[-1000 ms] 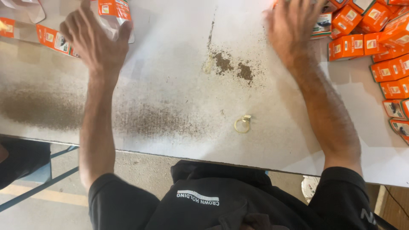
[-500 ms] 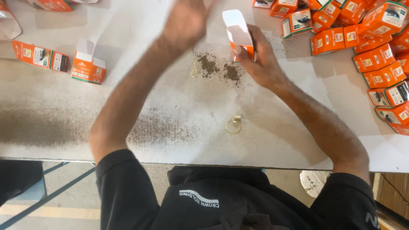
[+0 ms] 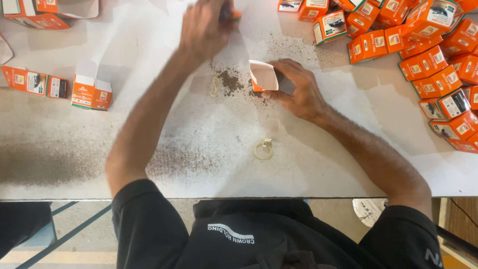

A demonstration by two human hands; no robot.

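The right hand [image 3: 298,92] has its grip curled around a small orange-and-white cardboard box [image 3: 263,77], thumb on the near side and fingers wrapped over the far side. The box lies tilted on the white, scuffed surface [image 3: 149,164], its open end turned up toward the camera; the white flap stands clear and the pale inside shows nothing in it. It sits just beside a patch of dark crumbs and dust [image 3: 230,82] near the middle of the surface.

The left hand [image 3: 204,30] is stretched farther away toward the top edge, blurred by motion. Its fingers are bent over something small and orange [image 3: 234,14], only partly visible, so how tightly the grip closes on it cannot be told.

Near the front edge lies a small pale metal ring with a tab [image 3: 263,148], apart from both hands. A second faint wire loop [image 3: 214,85] lies left of the crumbs.

On the right is a heap of shut orange boxes [image 3: 428,65], piled loosely. On the left stands an orange box with its white flaps open [image 3: 90,89], beside a flat-lying orange box [image 3: 35,82]
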